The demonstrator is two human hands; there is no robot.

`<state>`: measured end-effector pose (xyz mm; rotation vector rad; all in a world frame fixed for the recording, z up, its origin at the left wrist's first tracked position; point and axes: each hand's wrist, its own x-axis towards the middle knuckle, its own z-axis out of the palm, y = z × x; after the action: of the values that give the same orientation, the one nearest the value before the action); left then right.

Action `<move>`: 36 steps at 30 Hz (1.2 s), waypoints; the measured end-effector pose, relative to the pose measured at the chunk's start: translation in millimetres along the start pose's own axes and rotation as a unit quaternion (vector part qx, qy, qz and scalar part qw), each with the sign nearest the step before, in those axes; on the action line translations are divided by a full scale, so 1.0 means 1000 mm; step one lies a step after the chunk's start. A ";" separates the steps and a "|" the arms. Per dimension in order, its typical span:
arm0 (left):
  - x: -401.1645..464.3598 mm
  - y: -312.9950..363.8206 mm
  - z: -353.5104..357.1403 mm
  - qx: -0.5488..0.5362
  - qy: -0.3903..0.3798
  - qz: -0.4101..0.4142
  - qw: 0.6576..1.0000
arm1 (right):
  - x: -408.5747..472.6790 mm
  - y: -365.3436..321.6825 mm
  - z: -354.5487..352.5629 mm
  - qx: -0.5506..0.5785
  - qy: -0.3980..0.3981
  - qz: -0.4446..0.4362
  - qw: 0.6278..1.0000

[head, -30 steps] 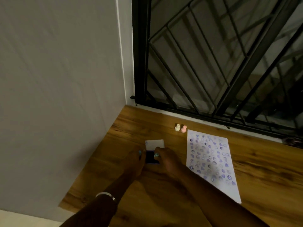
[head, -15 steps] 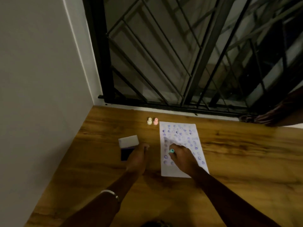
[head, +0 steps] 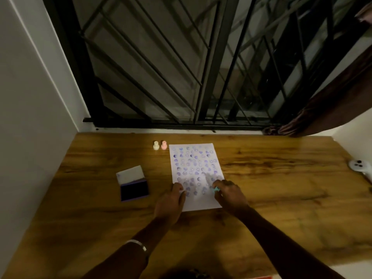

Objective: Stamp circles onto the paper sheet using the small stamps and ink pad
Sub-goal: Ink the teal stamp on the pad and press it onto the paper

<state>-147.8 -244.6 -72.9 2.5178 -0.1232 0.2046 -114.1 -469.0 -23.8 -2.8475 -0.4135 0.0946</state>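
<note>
A white paper sheet (head: pixel 196 158) covered with several rows of purple stamped marks lies on the wooden table (head: pixel 271 188). My right hand (head: pixel 231 195) grips a small teal stamp (head: pixel 216 189), pressed onto the sheet's lower right part. My left hand (head: pixel 170 202) rests flat on the sheet's lower left edge, fingers slightly apart, holding nothing. An open ink pad (head: pixel 134 189) with a dark pad and a raised white lid lies left of the sheet. A cream stamp (head: pixel 155 146) and a pink stamp (head: pixel 163 145) stand upright near the sheet's top left corner.
A black metal window grille (head: pixel 181 67) rises behind the table and a white wall (head: pixel 30 97) closes the left side. A brown curtain (head: pixel 322 105) hangs at the right. A white controller-like object (head: pixel 359 166) lies at the table's right edge.
My right hand carried the teal stamp from the ink pad to the sheet, then to its lower right. My left hand left the ink pad and settled on the sheet's left edge.
</note>
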 end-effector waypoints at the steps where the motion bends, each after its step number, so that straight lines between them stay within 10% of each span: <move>1: 0.000 0.000 0.000 0.004 0.004 0.005 1.000 | 0.001 0.000 0.001 -0.002 -0.004 -0.003 1.000; 36: 0.001 -0.005 0.010 0.006 0.005 0.013 1.000 | 0.017 0.000 0.005 -0.043 -0.080 -0.060 0.994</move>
<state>-145.3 -246.3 -83.1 2.5284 -0.1518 0.2295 -98.1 -462.9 -29.0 -2.9020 -0.6349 0.2893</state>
